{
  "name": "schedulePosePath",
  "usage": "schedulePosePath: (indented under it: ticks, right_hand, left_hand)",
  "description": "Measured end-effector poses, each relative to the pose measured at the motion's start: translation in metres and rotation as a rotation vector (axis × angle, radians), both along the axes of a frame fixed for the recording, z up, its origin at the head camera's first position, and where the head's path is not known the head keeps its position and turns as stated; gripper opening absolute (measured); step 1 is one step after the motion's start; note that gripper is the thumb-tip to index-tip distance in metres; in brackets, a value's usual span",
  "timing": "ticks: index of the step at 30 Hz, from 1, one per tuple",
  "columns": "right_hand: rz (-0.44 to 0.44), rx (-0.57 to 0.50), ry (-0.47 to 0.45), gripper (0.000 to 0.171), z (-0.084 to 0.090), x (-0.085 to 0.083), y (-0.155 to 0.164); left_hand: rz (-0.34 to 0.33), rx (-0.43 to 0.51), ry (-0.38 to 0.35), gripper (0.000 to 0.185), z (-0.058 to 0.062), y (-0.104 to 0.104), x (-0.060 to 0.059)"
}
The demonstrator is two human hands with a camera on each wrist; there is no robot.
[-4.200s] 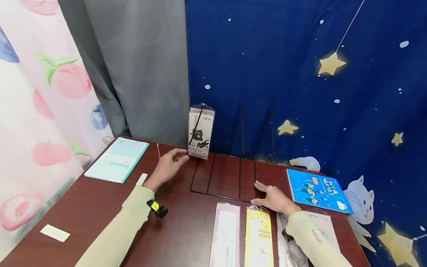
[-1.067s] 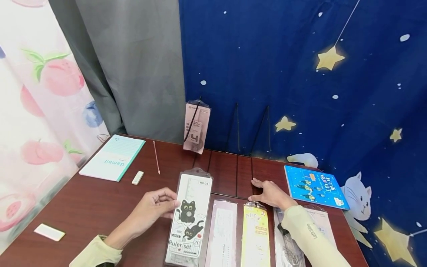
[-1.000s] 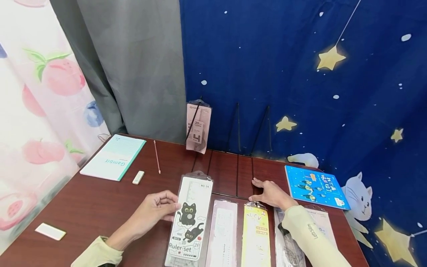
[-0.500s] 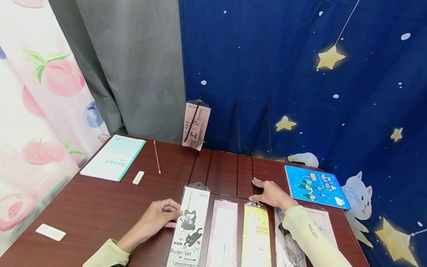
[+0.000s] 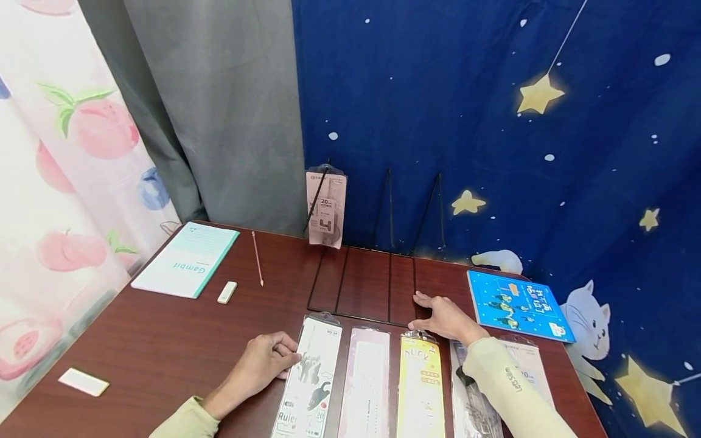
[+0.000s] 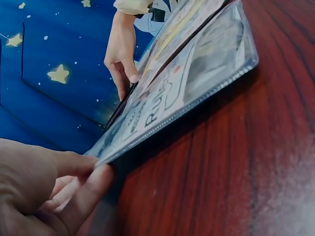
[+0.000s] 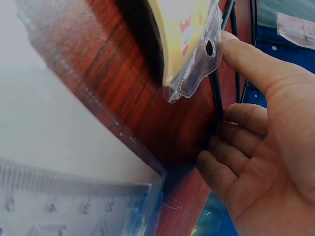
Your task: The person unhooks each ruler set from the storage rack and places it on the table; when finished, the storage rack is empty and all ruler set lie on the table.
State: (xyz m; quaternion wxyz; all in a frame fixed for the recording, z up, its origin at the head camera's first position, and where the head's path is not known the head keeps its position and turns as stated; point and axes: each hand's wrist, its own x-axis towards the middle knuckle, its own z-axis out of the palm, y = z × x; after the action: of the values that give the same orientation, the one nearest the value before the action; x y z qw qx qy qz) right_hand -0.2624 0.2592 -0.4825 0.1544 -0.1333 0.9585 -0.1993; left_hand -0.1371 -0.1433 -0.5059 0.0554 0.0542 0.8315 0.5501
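Observation:
My left hand [image 5: 264,363] pinches the left edge of a clear pack with black cats, a ruler set [image 5: 310,371]. In the left wrist view thumb and finger hold the edge of the ruler set [image 6: 147,123], which is tilted above the tabletop. My right hand [image 5: 446,317] rests with spread, relaxed fingers at the front right of a black wire rack [image 5: 364,317]. In the right wrist view its thumb is beside the clear hanging tab of a yellow pack [image 7: 189,34]. A pink ruler pack [image 5: 327,210] hangs on the rack's left hook.
On the brown table [image 5: 181,340] lie a pale pink pack [image 5: 366,380], a yellow duck pack [image 5: 420,383] and, partly under the right sleeve, more clear packs [image 5: 471,395]. Around them are a notebook [image 5: 186,258], a blue book [image 5: 517,307], a pink stick [image 5: 257,258] and white blocks [image 5: 84,381].
My left hand took the cat ruler set off the left hook, uncovering the pink pack, then brought it down beside the row of packs and lowered it. My right hand stayed put.

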Motion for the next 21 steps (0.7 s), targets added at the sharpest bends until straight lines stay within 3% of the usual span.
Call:
schedulePosePath:
  ticks: [12, 21]
  right_hand:
    - [-0.009, -0.015, -0.002, 0.084, -0.001, 0.0021, -0.0011]
    - [-0.013, -0.018, 0.001, 0.085, -0.0017, 0.0024, -0.0001]
  left_hand:
    - [0.049, -0.115, 0.008, 0.01, 0.0017, 0.0057, 0.0042]
    - [0.077, -0.135, -0.014, 0.013, 0.0048, 0.003, 0.0017]
